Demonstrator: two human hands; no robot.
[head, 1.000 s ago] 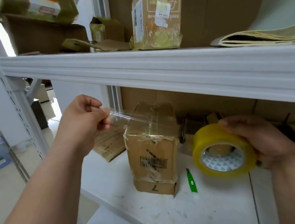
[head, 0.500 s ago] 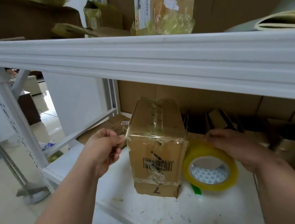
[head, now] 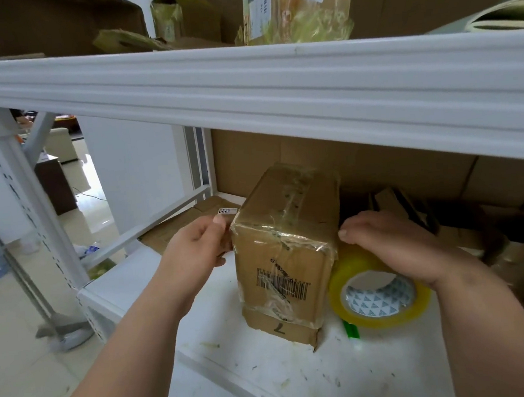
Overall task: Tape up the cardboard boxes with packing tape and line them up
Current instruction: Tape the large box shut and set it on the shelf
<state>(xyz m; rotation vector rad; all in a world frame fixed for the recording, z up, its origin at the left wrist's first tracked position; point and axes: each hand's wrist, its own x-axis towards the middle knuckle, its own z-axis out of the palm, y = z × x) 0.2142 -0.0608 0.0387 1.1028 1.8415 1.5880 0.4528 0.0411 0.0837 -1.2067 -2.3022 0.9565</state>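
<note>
A small brown cardboard box [head: 285, 253] with a barcode and a handwritten 7 stands upright on the white shelf board [head: 268, 376]. Clear tape runs across its top front edge. My left hand [head: 196, 250] pinches the tape end against the box's upper left corner. My right hand [head: 393, 244] grips the yellow tape roll [head: 381, 295] at the box's right side, thumb touching the box's upper right edge. The roll rests low beside the box.
A thick white shelf beam [head: 277, 96] crosses just above the box, with more cardboard boxes [head: 296, 7] on top. Flattened cardboard [head: 181, 223] lies behind left, dark cartons [head: 475, 222] at the right. A green strip [head: 351, 330] lies under the roll.
The stretched tape came down over the box's top front edge. My left hand moved right to the box's corner, and my right hand carried the roll down against the box's right side.
</note>
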